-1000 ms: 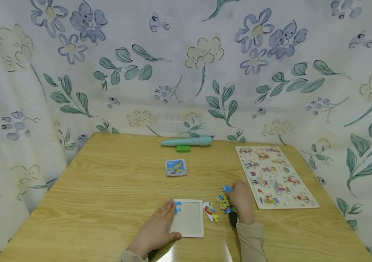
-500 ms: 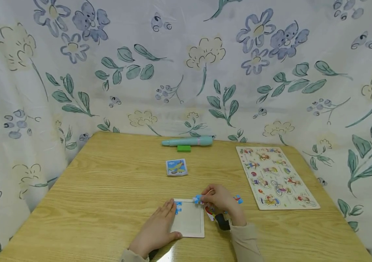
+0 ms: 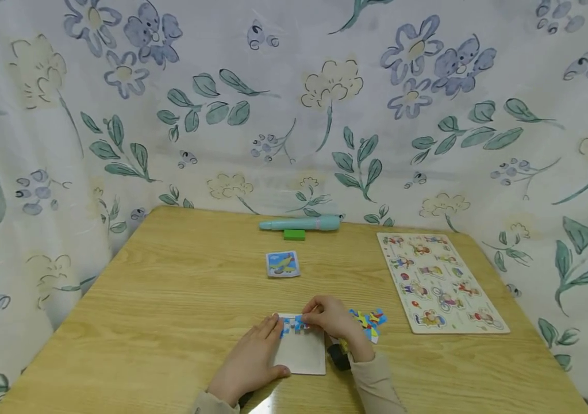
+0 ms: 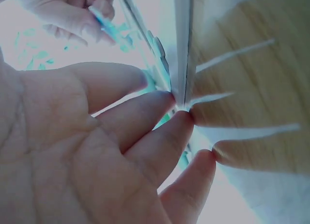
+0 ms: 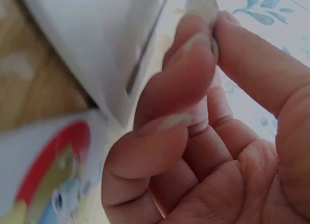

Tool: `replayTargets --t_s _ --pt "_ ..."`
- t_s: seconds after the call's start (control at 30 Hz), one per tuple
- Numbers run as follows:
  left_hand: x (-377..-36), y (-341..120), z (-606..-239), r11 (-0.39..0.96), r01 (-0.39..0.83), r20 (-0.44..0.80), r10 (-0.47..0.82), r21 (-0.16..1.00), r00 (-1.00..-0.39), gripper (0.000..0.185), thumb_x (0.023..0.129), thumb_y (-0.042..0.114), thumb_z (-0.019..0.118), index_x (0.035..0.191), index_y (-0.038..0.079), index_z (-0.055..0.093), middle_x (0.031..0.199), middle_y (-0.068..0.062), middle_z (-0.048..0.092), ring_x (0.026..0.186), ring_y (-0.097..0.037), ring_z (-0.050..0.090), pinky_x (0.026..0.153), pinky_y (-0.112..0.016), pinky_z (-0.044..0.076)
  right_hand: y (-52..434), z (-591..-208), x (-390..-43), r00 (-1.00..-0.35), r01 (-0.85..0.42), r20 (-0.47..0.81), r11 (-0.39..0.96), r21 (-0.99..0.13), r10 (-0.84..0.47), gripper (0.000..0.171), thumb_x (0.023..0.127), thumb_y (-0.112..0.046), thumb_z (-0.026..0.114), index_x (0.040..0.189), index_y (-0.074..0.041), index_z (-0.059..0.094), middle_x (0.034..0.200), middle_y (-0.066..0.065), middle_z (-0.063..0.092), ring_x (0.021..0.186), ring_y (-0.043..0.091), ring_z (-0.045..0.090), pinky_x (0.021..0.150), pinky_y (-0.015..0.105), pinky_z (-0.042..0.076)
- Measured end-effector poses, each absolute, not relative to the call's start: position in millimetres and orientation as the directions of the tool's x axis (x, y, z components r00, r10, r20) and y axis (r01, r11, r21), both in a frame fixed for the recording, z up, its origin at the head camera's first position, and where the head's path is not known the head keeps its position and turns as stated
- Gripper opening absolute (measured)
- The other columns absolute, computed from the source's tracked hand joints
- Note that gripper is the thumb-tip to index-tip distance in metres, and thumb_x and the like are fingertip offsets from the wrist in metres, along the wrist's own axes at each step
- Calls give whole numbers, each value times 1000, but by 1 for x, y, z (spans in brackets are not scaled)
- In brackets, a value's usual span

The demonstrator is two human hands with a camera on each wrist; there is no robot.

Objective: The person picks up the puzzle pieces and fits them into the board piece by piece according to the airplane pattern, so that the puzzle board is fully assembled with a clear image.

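A square, pale puzzle tray [image 3: 300, 357] lies near the front of the table. My left hand [image 3: 246, 361] rests along its left edge with straight fingers, thumb at the lower corner; the left wrist view shows the fingertips [image 4: 181, 120] right at the edge. A blue jigsaw piece [image 3: 285, 326] sits in the tray's upper left corner, partly under those fingers. Over the upper right part, my right hand [image 3: 331, 317] pinches another blue jigsaw piece [image 3: 298, 324] between thumb and forefinger. In the right wrist view, that hand's curled fingers mostly hide the piece.
Several loose jigsaw pieces [image 3: 370, 324] lie right of the tray, partly behind the right wrist. Farther back are a picture card of a plane [image 3: 282, 264], a green block [image 3: 294, 234] and a teal pen-like stick [image 3: 301, 223]. A figure puzzle board [image 3: 441, 284] lies at right.
My right hand has picked a blue jigsaw piece from the loose pieces and carried it left, over the tray, beside the corner piece. My left hand has stayed on the tray's edge.
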State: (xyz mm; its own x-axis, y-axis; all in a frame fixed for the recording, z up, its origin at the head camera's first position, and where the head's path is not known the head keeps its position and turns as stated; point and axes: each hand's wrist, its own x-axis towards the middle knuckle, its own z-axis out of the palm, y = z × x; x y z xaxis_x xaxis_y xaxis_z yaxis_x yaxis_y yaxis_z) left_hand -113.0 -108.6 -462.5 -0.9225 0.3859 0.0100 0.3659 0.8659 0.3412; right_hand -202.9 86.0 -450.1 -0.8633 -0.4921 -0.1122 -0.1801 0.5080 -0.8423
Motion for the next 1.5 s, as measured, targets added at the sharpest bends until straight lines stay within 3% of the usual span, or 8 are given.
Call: replayTargets --t_s 0.17,0.33,0.47,0.63,0.83,1.2,1.5 --pt "-114 -109 -460 871 384 38 392 308 -919 88 73 51 69 136 -4 39 142 -20 35 130 -33 35 103 -47 34 86 -450 -205 -870 -204 -86 514 -833 -485 20 85 -23 65 91 -4 62 73 0 63 61 13 56 48 24 43" --pt "-115 -109 -458 871 384 28 395 305 -918 86 74 51 68 136 -3 40 143 -18 35 130 -32 34 105 -46 33 78 -453 -202 -884 -235 -49 531 -814 -465 14 83 -16 67 86 -4 62 66 -2 60 56 8 53 48 22 45" --pt "-115 -109 -457 872 378 13 394 312 -919 86 74 51 68 136 -2 39 144 -17 34 131 -32 34 105 -46 32 73 -455 -200 -905 -207 -63 565 -799 -421 14 80 -15 70 84 -5 61 60 -2 54 49 8 47 42 22 39" --pt "-115 -109 -456 872 372 3 392 318 -920 86 75 50 67 137 -2 39 145 -17 32 132 -32 32 106 -47 30 70 -455 -199 -917 -213 -58 607 -766 -395 18 78 -16 71 86 -5 60 56 -2 48 45 9 41 39 21 33" --pt "-115 -108 -457 854 389 12 411 345 -912 80 77 44 68 136 -2 40 145 -16 31 133 -31 30 105 -49 30 69 -455 -198 -927 -217 -57 656 -723 -370 25 77 -20 73 92 -4 59 57 -1 48 47 9 43 41 22 36" --pt "-114 -107 -459 851 378 -33 417 366 -908 83 77 46 67 138 -3 36 147 -17 26 135 -31 26 107 -48 28 73 -459 -199 -893 -329 2 649 -686 -450 19 79 -22 71 91 -8 63 58 -3 48 47 7 41 41 20 35" --pt "-112 -108 -462 855 347 -19 383 385 -923 88 77 51 64 137 -7 35 146 -21 25 135 -33 24 107 -48 28 93 -449 -203 -841 -254 -103 555 -792 -531 22 90 -24 58 101 -5 61 69 3 57 54 11 46 46 23 40"
